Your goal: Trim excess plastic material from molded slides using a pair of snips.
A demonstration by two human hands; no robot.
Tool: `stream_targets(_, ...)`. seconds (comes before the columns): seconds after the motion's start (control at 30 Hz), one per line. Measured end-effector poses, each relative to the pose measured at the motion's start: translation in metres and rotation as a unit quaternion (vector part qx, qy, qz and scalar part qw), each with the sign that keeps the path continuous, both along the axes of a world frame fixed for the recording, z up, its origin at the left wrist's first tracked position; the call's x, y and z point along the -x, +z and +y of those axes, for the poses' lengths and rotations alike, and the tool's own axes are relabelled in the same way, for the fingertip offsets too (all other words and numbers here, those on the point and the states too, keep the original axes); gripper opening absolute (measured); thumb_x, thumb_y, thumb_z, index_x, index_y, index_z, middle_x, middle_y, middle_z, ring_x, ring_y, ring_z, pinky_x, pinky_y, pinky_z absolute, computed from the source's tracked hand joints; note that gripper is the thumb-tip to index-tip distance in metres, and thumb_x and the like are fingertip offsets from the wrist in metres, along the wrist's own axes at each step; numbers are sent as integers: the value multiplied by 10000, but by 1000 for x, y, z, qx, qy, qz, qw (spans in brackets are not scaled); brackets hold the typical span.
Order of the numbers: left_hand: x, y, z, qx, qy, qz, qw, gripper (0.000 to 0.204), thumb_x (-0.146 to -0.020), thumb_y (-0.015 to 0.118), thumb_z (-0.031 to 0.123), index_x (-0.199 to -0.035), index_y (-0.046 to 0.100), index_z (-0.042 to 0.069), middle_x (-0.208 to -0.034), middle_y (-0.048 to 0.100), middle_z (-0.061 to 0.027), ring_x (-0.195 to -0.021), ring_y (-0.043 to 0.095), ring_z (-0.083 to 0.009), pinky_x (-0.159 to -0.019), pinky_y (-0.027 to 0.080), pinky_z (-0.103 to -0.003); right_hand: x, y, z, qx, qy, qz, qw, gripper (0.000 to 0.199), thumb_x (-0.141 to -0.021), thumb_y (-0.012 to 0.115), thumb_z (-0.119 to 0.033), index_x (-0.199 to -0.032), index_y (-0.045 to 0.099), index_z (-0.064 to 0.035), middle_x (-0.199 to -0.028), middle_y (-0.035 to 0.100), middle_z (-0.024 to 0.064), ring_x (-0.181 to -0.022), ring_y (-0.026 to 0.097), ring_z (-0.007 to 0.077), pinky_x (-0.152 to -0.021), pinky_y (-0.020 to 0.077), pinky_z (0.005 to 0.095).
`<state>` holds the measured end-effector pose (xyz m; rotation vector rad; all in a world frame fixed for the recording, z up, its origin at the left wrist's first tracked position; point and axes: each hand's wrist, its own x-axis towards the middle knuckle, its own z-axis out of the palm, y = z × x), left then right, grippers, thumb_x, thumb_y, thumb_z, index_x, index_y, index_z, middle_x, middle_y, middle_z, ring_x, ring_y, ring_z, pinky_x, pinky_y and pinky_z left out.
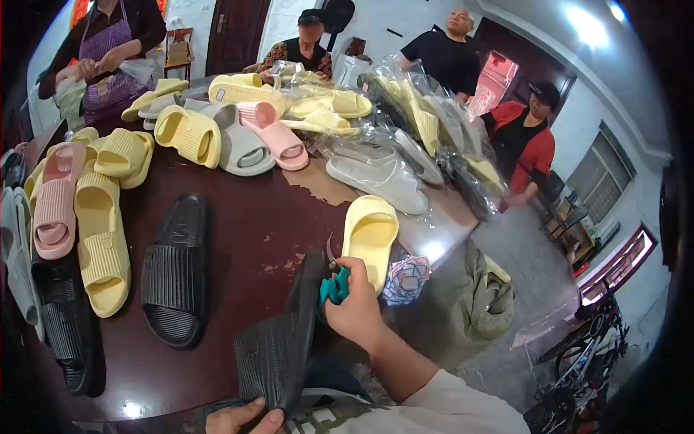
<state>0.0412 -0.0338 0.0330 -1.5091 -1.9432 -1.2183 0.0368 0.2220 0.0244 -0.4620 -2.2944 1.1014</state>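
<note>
- A left hand (235,418) grips the near end of a black slipper (271,354) between thumb and fingers, the slipper tipped on its side between the two hands.
- A right hand (354,304), at the slipper's far end, is closed around a green-handled tool (334,286), its curved metal tip pointing away from the wearer; whether the tool touches the slipper cannot be told.
- Just beyond the right hand lies a yellow slipper (371,239); just right of the hand sits a blue, white and red bundle (407,281).
- Beyond the left hand and to its left, a second black slipper (176,275) rests on the dark red table (238,224).
- Farther left of both hands, a pink slipper (56,199) lies among others.
- Well beyond the hands, clear bags (383,173) hold slippers.
- Across the table stand a person in a purple apron (108,69) and another in a red jacket (538,148).
</note>
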Motion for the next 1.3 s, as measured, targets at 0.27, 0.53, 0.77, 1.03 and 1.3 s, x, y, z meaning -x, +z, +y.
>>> stream_targets(0.27,0,-4,-1,-30,26,-37,999,403,-667,661,-27,-1061,586,11,-936,528,-171,-766,572,-283,-641,490,-322,7,6,-8,17,11,9,1000,459,-704,592,-7,-1097,360,-55,-892,569,168,-855,583,310,-740,452,365)
stream_targets(0.53,5,-10,-9,-49,141,-81,985,453,-699,606,-65,-1140,521,-2,-1031,500,-187,-885,535,-304,-744,456,-334,17,-26,6,159,92,99,978,482,-689,551,99,-1078,324,-72,-824,473,61,-724,489,116,-651,418,241)
stream_targets(0.77,8,-6,-8,-45,150,-89,984,456,-703,596,-64,-1147,507,-5,-1043,499,-192,-891,529,-313,-755,449,-342,18,-25,5,123,86,89,985,461,-723,607,67,-1062,318,-53,-823,494,53,-732,500,103,-662,434,243)
stream_targets(1.03,7,-7,-9,-41,144,-84,985,456,-702,601,-58,-1146,511,-5,-1049,497,-196,-890,530,-316,-753,451,-344,16,-20,3,130,59,64,988,465,-732,616,53,-1074,316,-42,-850,524,58,-780,531,116,-691,454,254)
stream_targets(1.3,5,-10,-9,-48,140,-80,986,464,-703,598,-63,-1154,507,-7,-1074,487,-200,-901,530,-319,-760,451,-344,15,-24,5,72,36,23,997,474,-732,576,75,-1098,302,-50,-854,511,62,-775,537,123,-693,460,262)
